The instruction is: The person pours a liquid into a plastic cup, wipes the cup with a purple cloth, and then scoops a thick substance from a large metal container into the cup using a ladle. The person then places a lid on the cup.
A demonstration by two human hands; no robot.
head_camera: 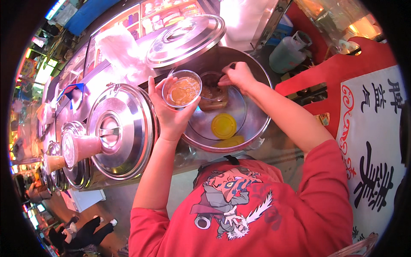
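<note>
My left hand (pixel 173 119) holds a clear plastic cup (pixel 182 89) of brownish-orange liquid food, tilted so its open mouth faces me. Beside it stands a wide stainless steel pot (pixel 268 120) with its top uncovered. My right hand (pixel 239 77) reaches over the pot, fingers bent down at the edge of a round clear container (pixel 210 91) with dark contents. Whether those fingers grip anything is hidden. A yellow round lid (pixel 223 126) lies inside the pot, with another yellow piece (pixel 232 141) below it near the wall.
A steel lid (pixel 188 40) leans behind the pot. Left stand lidded steel pots (pixel 120 144), with a sealed pink cup (pixel 82 149) on the lids. A gas cylinder (pixel 289 53) and a red-framed sign (pixel 369 106) with writing are at right. A person (pixel 85 236) is at lower left.
</note>
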